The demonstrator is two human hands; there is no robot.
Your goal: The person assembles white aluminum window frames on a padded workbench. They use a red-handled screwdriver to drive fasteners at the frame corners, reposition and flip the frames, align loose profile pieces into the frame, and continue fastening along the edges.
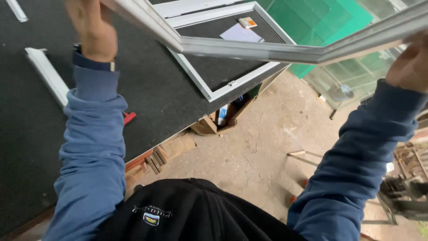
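Both the left hand (91,29) and the right hand (410,64) have fingers closed around a pale metal frame (267,49), raised above the dark table (147,98).

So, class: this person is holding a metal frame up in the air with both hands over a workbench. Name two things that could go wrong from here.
1. The raised frame hangs just above a second frame lying on the bench; lowered carelessly, the two could knock together.
2. The left hand and right hand grip far apart on slim bars, so the frame might tilt or slip toward the glass panes beyond.
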